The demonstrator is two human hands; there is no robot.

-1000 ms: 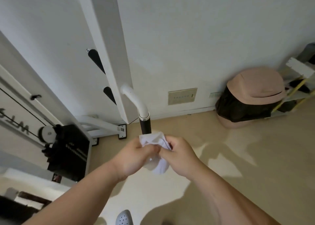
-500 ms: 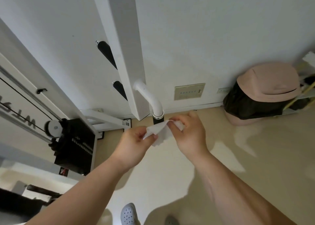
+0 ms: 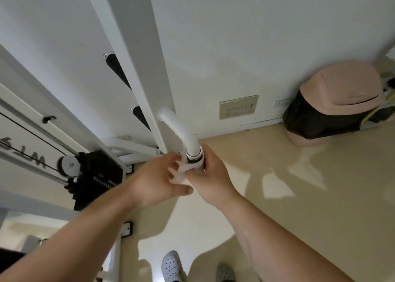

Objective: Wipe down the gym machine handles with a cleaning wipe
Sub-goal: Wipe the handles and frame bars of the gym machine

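A curved white machine arm (image 3: 179,130) ends in a black handle (image 3: 193,160) with a silver ring at its top. Only the top of the grip shows; the rest is covered by my hands. A white cleaning wipe (image 3: 181,174) is wrapped around the handle just below the ring. My right hand (image 3: 211,177) is closed around the wipe and handle from the right. My left hand (image 3: 158,179) holds the wipe's other side from the left, thumb underneath. Two more black handles (image 3: 116,70) (image 3: 140,116) stick out behind the white upright post (image 3: 136,53).
A black weight stack (image 3: 96,177) with a pulley (image 3: 68,166) and cable stands at the left. A pink-lidded bin (image 3: 339,96) with a black liner sits by the wall at the right. My shoes (image 3: 171,266) are on the beige floor below.
Both hands have gone from holding the wipe spread in front of the handle to closing it around the grip. The camera has come closer to the handle.
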